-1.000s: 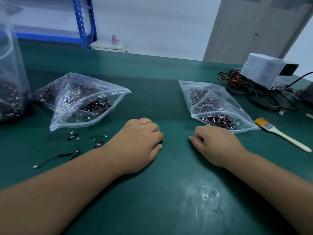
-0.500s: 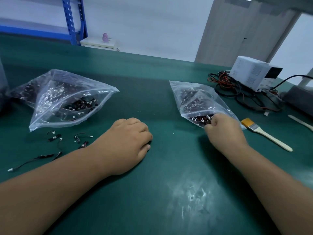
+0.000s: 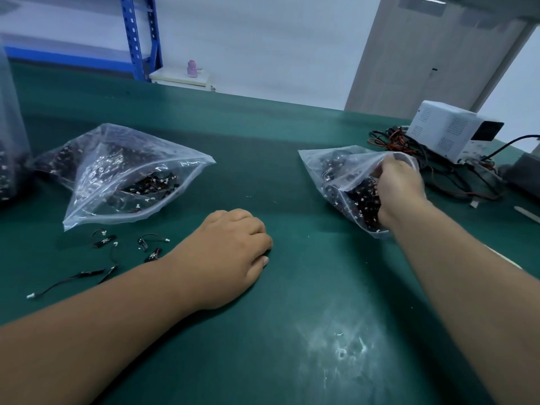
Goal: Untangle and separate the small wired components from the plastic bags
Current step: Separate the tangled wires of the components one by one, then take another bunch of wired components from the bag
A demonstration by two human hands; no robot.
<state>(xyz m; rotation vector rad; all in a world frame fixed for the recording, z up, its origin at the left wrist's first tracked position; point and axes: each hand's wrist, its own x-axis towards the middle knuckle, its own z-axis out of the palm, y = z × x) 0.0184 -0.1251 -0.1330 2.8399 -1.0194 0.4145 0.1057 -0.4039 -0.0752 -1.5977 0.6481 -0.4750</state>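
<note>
My right hand (image 3: pixel 400 191) reaches into the mouth of the right plastic bag (image 3: pixel 330 165), among the dark wired components (image 3: pixel 362 200). Its fingers are hidden, so I cannot tell whether it grasps anything. My left hand (image 3: pixel 230 252) rests on the green desk (image 3: pixel 263 159), fingers curled under, holding nothing. Just left of it lie a few loose components (image 3: pixel 105 241), near the left plastic bag (image 3: pixel 131 171).

Your mat (image 3: pixel 263 147) is matt green, scuffed pale near you. The left bag (image 3: pixel 122 176) and the right bag (image 3: pixel 336 168) are clear, glossy, crinkled plastic. The shelf post (image 3: pixel 137 36) is painted metal.
</note>
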